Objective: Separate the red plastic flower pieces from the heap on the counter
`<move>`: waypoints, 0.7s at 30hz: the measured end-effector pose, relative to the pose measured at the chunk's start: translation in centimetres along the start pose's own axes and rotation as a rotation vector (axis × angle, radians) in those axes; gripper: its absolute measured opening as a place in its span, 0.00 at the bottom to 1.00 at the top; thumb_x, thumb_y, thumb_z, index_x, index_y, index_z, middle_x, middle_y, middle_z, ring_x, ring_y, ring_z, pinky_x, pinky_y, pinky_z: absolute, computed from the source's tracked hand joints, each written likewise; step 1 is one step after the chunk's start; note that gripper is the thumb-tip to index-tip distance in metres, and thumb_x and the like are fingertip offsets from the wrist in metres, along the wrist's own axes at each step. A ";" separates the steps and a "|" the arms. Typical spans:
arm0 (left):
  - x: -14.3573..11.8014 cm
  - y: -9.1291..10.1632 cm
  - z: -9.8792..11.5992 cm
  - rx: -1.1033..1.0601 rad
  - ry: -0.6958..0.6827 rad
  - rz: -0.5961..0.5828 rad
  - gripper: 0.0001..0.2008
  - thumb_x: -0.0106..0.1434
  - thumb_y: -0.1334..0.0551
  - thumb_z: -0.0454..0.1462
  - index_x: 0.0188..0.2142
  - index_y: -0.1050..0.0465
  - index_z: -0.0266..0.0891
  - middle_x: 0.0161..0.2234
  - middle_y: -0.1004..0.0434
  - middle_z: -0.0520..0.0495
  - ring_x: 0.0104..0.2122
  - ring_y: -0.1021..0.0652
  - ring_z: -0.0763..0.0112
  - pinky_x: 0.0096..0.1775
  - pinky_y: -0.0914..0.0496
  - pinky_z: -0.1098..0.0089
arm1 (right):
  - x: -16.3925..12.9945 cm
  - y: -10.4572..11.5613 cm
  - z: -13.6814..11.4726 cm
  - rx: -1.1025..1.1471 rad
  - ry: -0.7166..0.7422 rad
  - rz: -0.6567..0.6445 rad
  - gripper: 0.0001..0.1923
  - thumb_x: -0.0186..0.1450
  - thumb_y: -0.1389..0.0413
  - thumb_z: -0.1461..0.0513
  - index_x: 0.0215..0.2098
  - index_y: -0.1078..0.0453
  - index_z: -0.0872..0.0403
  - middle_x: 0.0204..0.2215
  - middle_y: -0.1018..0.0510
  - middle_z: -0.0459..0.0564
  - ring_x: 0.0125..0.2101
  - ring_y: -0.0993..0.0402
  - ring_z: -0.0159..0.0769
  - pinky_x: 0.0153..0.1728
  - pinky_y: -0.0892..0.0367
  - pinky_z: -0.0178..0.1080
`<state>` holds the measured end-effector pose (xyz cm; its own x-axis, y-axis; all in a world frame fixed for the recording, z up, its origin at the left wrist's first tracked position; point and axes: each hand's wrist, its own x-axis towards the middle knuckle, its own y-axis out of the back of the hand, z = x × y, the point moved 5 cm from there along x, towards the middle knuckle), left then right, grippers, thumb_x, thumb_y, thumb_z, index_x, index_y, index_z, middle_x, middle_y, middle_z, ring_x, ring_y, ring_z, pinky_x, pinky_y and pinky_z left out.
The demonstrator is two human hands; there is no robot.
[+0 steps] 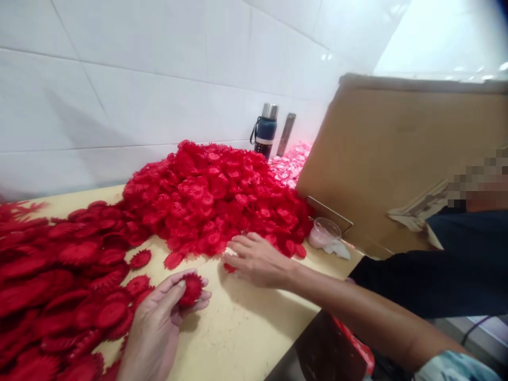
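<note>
Left hand (161,307), 7 o'clock in view: thumb and fingers pinched on one red disc (191,291), deep red, round, rim cut into saw-like teeth. Right hand (257,260), 2 o'clock from the left: fingers partly spread at the edge of the big red heap (214,196) (red shows below the fingertips; cannot tell if gripped). Looser red pile (59,286), 9 o'clock of the left hand, on the pale yellow surface (226,338). Blue bottle (266,129), 12 o'clock of the right hand, markings too small to read.
</note>
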<state>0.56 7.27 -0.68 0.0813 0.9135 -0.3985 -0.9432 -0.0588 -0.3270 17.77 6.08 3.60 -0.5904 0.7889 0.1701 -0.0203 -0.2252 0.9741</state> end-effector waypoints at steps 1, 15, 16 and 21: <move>0.0 0.0 0.0 -0.003 0.010 0.012 0.21 0.37 0.31 0.37 0.33 0.30 0.32 0.23 0.21 0.45 0.22 0.22 0.62 0.25 0.26 0.68 | -0.2 -0.8 -0.4 -0.033 0.007 0.001 0.14 0.67 0.56 0.58 0.44 0.32 0.53 0.42 0.27 0.51 0.45 0.35 0.38 0.47 0.38 0.42; 0.2 0.1 -0.4 0.011 0.050 0.035 0.22 0.36 0.31 0.36 0.34 0.30 0.32 0.24 0.21 0.44 0.23 0.22 0.61 0.27 0.26 0.67 | -4.4 -3.7 6.0 -0.260 -0.057 0.085 0.15 0.66 0.57 0.67 0.45 0.31 0.54 0.51 0.30 0.51 0.59 0.48 0.42 0.59 0.52 0.51; 0.1 0.1 -0.4 0.019 0.044 0.020 0.23 0.37 0.31 0.37 0.35 0.30 0.32 0.24 0.21 0.43 0.23 0.22 0.62 0.27 0.26 0.67 | -4.5 -3.6 5.9 -0.248 -0.062 0.093 0.15 0.66 0.56 0.67 0.44 0.31 0.53 0.51 0.30 0.51 0.58 0.47 0.42 0.59 0.52 0.51; -0.1 0.0 -0.1 -0.015 -0.029 -0.031 0.18 0.45 0.35 0.38 0.36 0.32 0.32 0.24 0.22 0.44 0.22 0.23 0.65 0.25 0.28 0.69 | -4.9 -2.8 5.5 -0.130 -0.090 0.241 0.12 0.65 0.52 0.62 0.43 0.29 0.51 0.48 0.27 0.51 0.55 0.41 0.42 0.57 0.50 0.52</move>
<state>0.63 7.14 -0.70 0.1008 0.9263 -0.3632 -0.9353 -0.0363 -0.3520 25.19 5.99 0.81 -0.5171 0.7497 0.4129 0.0055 -0.4795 0.8775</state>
